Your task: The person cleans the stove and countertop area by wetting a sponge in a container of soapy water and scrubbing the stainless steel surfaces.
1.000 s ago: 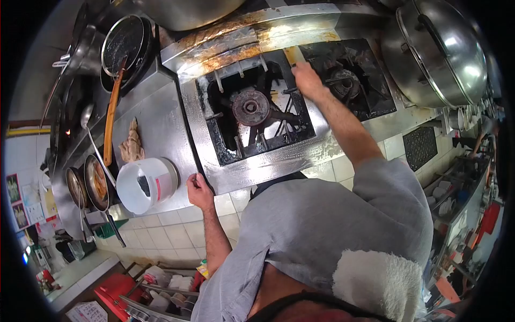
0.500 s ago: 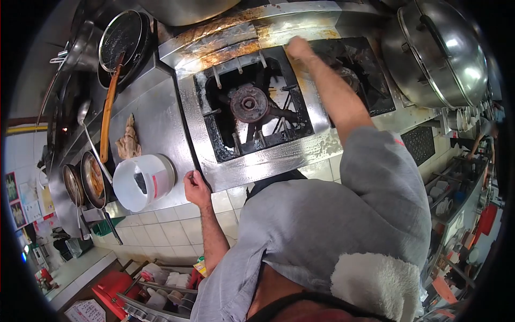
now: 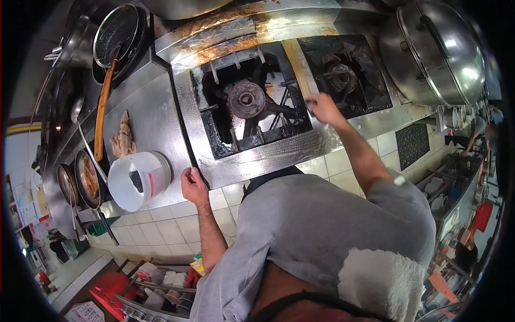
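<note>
My right hand (image 3: 324, 109) is closed on the metal strip (image 3: 298, 70) between two gas burners, with something small and dark at its fingertips that I cannot make out. Left of it lies the large burner (image 3: 247, 100) in its black grate; the second burner (image 3: 341, 78) is on the right. My left hand (image 3: 193, 185) rests with curled fingers at the front edge of the steel counter (image 3: 161, 121). Beside it stands a white plastic bucket (image 3: 129, 185), with a crumpled beige cloth (image 3: 123, 140) behind.
A wooden-handled pan (image 3: 114, 37), a ladle (image 3: 78, 110) and a pan with food (image 3: 88, 178) are at the left. A large steel pot (image 3: 437, 53) stands at the right. A shelf with cups (image 3: 442, 196) is behind me at the right.
My right hand went to the back of the strip and has come back toward the front. My left hand has stayed at the counter edge. The view has shifted slightly.
</note>
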